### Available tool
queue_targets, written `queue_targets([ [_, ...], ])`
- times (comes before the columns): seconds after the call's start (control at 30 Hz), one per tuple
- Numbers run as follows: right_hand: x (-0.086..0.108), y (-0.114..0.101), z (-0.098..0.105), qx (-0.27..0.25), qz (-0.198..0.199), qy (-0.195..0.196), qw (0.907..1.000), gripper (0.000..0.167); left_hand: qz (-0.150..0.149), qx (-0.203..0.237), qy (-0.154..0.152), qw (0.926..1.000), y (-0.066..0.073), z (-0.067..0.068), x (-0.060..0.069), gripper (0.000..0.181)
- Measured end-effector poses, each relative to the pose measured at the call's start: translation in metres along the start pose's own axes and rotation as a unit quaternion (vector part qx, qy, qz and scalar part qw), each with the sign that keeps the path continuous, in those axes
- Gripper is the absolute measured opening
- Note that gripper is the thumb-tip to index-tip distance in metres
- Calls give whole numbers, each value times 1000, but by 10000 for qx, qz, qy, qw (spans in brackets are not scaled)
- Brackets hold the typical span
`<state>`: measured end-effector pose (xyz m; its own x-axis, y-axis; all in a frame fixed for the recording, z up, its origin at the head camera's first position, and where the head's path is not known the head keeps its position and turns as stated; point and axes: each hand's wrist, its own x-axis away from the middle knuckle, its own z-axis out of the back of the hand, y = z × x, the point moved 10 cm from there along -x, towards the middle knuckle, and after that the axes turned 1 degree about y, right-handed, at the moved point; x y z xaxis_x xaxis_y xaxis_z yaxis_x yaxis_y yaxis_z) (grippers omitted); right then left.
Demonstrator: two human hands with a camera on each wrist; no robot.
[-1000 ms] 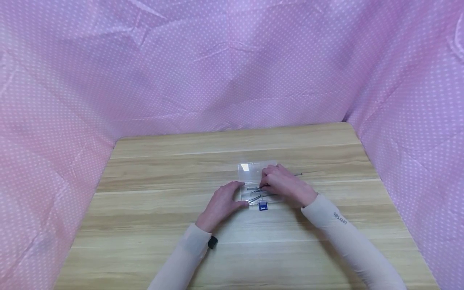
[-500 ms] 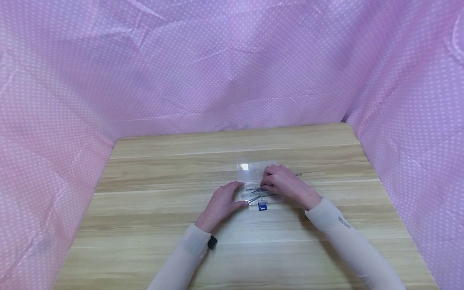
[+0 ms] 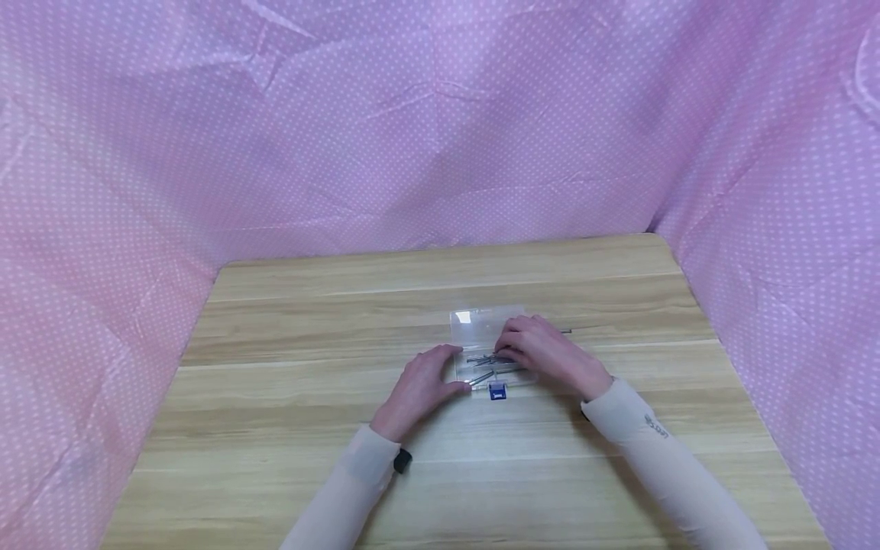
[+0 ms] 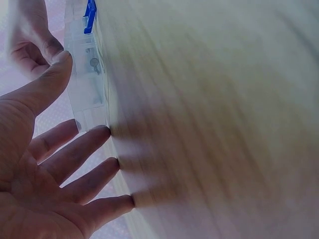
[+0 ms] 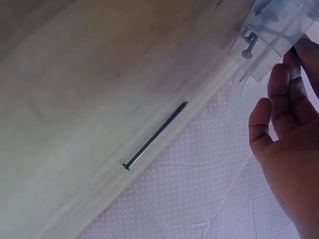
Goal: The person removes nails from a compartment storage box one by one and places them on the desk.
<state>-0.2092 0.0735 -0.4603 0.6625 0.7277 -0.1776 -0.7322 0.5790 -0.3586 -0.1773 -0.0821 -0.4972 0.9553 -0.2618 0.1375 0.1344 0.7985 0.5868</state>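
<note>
A small clear plastic box [image 3: 462, 370] lies on the table with its transparent lid [image 3: 474, 328] folded back. A blue latch [image 3: 497, 392] sits at its front edge. Several metal nails [image 3: 483, 377] lie inside. My left hand [image 3: 422, 385] holds the box's left end between thumb and fingers, the other fingertips reaching down to the table. Over the right part of the box, my right hand [image 3: 543, 351] has bent fingers down among the nails; its fingertips are hidden, so I cannot tell whether it pinches one. A loose nail [image 5: 155, 136] lies on the table beyond the right hand.
The wood-grain table [image 3: 309, 336] extends around the box on all sides. Pink dotted cloth [image 3: 440, 153] hangs behind the table and along both sides. A black wrist strap piece [image 3: 402, 460] shows by the left sleeve.
The right hand has shifted slightly right and toward the person, its fingertips staying at the box, with more of the nails there showing. The left hand and box have stayed put.
</note>
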Motion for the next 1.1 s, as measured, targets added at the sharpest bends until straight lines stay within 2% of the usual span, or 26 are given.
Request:
queue_targets([
  [0.43, 3, 3, 1, -84, -163, 106, 9998, 7, -2, -43, 42, 10000, 0, -1, 0, 68],
  [0.83, 10, 10, 8, -230, -380, 218, 9988, 10, -231, -63, 139, 9996, 4, 3, 2, 67],
  [1.1, 18, 18, 16, -332, -572, 363, 9971, 8, -245, -85, 137, 9996, 3, 3, 1, 67],
])
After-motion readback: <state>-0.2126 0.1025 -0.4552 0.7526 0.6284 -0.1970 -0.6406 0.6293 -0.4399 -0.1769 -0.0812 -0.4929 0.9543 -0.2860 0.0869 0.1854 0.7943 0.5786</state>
